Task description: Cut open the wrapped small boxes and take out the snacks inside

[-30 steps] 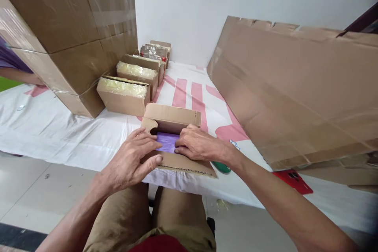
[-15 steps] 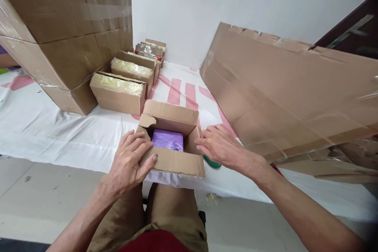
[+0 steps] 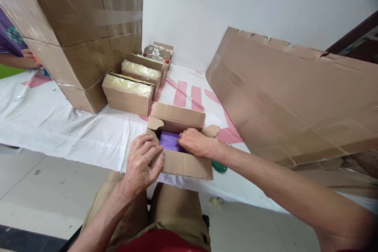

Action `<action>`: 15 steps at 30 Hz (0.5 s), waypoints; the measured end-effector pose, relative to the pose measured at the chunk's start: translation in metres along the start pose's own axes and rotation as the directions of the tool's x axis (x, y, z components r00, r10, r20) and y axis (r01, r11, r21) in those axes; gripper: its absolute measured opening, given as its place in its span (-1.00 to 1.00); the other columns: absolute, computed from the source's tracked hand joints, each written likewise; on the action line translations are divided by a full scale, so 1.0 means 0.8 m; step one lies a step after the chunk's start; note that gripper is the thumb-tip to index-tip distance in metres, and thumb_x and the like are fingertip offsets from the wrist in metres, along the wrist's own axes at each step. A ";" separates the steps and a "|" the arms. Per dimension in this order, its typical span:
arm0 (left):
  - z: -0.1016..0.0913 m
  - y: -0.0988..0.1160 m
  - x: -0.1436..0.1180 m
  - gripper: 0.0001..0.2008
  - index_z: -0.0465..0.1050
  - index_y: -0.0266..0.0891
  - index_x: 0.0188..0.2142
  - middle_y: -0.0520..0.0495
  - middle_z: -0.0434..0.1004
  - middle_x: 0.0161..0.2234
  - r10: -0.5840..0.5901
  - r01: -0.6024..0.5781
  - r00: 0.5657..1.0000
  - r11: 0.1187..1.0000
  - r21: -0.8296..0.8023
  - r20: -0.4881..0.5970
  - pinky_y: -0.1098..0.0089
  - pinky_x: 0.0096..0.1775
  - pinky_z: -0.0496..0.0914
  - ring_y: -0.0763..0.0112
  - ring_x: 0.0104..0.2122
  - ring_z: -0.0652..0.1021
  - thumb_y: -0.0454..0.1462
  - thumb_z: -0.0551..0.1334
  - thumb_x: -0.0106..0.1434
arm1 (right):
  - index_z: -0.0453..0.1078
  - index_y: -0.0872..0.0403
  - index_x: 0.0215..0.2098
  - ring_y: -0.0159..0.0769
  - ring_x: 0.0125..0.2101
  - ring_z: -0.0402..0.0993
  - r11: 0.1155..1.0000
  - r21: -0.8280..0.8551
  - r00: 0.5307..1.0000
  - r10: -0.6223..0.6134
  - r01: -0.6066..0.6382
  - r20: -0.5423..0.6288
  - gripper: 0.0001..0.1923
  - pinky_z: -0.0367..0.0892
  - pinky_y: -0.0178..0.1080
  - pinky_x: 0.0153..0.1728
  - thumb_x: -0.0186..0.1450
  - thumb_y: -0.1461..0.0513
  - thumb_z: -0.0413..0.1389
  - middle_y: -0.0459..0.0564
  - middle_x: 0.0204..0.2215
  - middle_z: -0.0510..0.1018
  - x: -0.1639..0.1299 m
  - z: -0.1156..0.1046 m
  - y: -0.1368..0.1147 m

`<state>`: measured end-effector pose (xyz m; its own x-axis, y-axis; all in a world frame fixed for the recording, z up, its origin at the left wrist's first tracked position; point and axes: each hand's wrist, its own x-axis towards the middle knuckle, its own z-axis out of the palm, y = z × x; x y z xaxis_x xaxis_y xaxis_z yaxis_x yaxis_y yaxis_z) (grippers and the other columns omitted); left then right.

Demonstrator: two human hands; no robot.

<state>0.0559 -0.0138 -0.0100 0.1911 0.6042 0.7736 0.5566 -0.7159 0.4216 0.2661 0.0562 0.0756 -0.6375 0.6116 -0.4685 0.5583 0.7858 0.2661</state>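
An open cardboard box (image 3: 187,164) sits at the table's front edge with its flaps folded out. Inside lies a purple plastic-wrapped packet (image 3: 169,141). My left hand (image 3: 143,161) grips the box's front left corner, its thumb on the front flap and its fingers over the left side. My right hand (image 3: 195,142) reaches into the box over the right wall. Its fingers are curled against the packet's right end, and the fingertips are partly hidden. A green object (image 3: 219,166) shows beside the box's right side, under my right forearm.
Small boxes with yellowish wrapped contents (image 3: 130,90) stand in a row behind. Left of them rises a wrapped stack of cartons (image 3: 85,59). A large cardboard sheet (image 3: 289,98) leans at the right. Another person's hand (image 3: 31,60) shows at the far left.
My right hand has moved from outside the box's right wall into the box, onto the purple packet. A small right flap now shows folded outward. My left hand keeps its hold on the box.
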 end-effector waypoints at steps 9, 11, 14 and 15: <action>0.005 -0.001 0.001 -0.82 0.57 -0.15 -0.17 -0.06 0.68 -0.27 0.001 -0.001 0.999 1.000 -0.002 -0.054 -0.01 0.11 0.44 0.09 -0.03 0.58 -0.41 0.27 0.29 | 0.63 0.15 -0.16 -0.17 -0.21 0.64 0.995 0.104 1.000 0.011 -0.011 -0.004 -0.75 0.23 -0.22 -0.34 0.39 0.39 0.09 0.12 -0.22 0.72 -0.001 0.008 0.007; 0.005 -0.001 0.003 -0.82 0.58 -0.14 -0.18 -0.06 0.68 -0.29 0.011 -0.011 0.998 1.000 0.002 -0.065 0.00 0.10 0.44 0.10 -0.06 0.59 -0.41 0.27 0.29 | 0.62 0.15 -0.16 -0.17 -0.23 0.63 0.994 0.099 0.999 0.047 -0.044 -0.026 -0.74 0.21 -0.22 -0.36 0.39 0.38 0.07 0.12 -0.21 0.71 -0.004 0.003 0.007; 0.003 -0.001 0.007 -0.82 0.59 -0.14 -0.22 -0.04 0.68 -0.32 0.025 -0.023 0.997 0.999 0.021 -0.067 0.00 0.08 0.44 0.13 -0.11 0.59 -0.41 0.26 0.28 | 0.59 0.14 -0.18 -0.19 -0.26 0.60 0.989 0.095 0.986 0.121 -0.110 -0.118 -0.73 0.19 -0.22 -0.35 0.42 0.37 0.02 0.10 -0.21 0.69 -0.015 -0.008 0.005; 0.003 -0.001 0.008 -0.82 0.60 -0.14 -0.22 -0.04 0.68 -0.33 0.027 -0.025 0.998 0.999 0.031 -0.065 -0.01 0.08 0.44 0.13 -0.12 0.59 -0.41 0.26 0.28 | 0.58 0.14 -0.20 -0.20 -0.28 0.59 0.987 0.096 0.976 0.144 -0.130 -0.161 -0.74 0.19 -0.22 -0.34 0.42 0.36 0.02 0.08 -0.23 0.68 -0.021 -0.013 0.005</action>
<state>0.0588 -0.0083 -0.0065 0.1535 0.5604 0.8139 0.5766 -0.7197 0.3868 0.2739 0.0504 0.0932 -0.6273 0.7254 -0.2833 0.6848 0.6871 0.2429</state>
